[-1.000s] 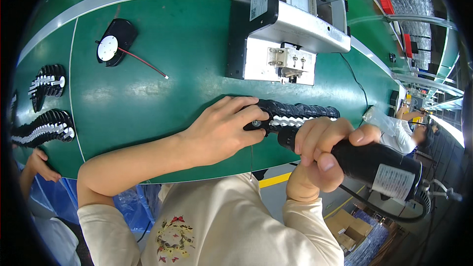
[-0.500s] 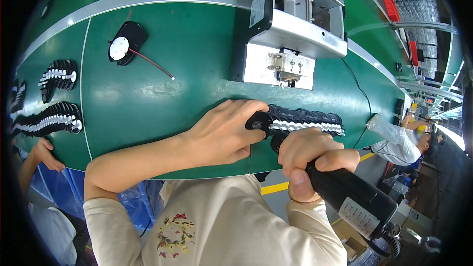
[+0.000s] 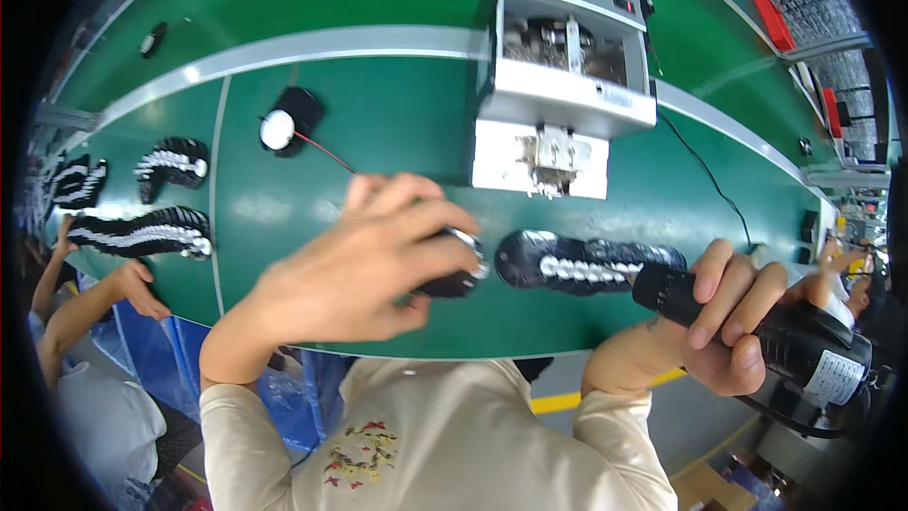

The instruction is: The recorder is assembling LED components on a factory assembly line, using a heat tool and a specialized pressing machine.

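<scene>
At far left, a co-worker's hand [image 3: 142, 290] is near a row of black-and-white parts [image 3: 147, 232] on the green tabletop [image 3: 284, 298]. The left hand [image 3: 345, 270], blurred, grasps a dark part with a pale rim [image 3: 456, 282]. To its right, a longer black-and-white row [image 3: 588, 270] lies before a silver machine [image 3: 567, 85]. The right hand [image 3: 738, 322] clenches a black power driver [image 3: 790, 341], whose white label [image 3: 837, 376] has print too small to read. Red bins [image 3: 774, 21] sit farther back.
</scene>
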`<state>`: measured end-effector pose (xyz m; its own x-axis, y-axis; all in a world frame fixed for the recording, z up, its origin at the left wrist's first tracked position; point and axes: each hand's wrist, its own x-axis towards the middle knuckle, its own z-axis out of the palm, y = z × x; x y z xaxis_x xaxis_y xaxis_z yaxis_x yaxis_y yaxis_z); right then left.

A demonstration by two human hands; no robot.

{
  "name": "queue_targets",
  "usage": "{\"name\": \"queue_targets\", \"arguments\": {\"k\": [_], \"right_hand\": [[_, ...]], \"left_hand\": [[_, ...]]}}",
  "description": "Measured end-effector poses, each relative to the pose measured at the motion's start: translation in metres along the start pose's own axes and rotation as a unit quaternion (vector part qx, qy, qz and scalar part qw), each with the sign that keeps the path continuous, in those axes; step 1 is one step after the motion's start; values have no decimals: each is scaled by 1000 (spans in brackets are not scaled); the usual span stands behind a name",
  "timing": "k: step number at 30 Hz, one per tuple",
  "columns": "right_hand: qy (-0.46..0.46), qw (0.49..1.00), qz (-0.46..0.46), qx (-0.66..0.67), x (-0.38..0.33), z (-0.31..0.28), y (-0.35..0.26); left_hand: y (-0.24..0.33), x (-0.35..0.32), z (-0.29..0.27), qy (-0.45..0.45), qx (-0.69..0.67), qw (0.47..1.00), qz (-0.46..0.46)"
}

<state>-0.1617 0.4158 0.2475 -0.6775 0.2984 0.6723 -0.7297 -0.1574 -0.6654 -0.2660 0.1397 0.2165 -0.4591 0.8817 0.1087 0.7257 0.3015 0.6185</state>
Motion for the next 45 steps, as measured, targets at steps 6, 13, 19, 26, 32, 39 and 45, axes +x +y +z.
{"name": "queue_targets", "arguments": {"k": [6,13,19,26,32,39,45], "right_hand": [[-80,997,-1,-16,-4,-12,-1],[-56,997,-5,-46,-8,-10,5],[-54,997,5,-50,-10,-10,13],[-60,996,-10,-61,-13,-14,8],[-120,990,5,-80,-9,-21,-2],[-52,997,20,-48,-13,-2,7],[-68,996,23,-49,-11,-6,8]], "left_hand": [[-88,20,-81,82,168,968,-169],[-214,89,-93,268,316,889,-195],[-223,190,-48,182,199,943,-196],[-172,170,-72,320,169,916,-173],[-58,49,-90,340,-27,920,-192],[-26,-31,35,174,77,976,-103],[-20,-37,46,140,41,986,-83]]}}
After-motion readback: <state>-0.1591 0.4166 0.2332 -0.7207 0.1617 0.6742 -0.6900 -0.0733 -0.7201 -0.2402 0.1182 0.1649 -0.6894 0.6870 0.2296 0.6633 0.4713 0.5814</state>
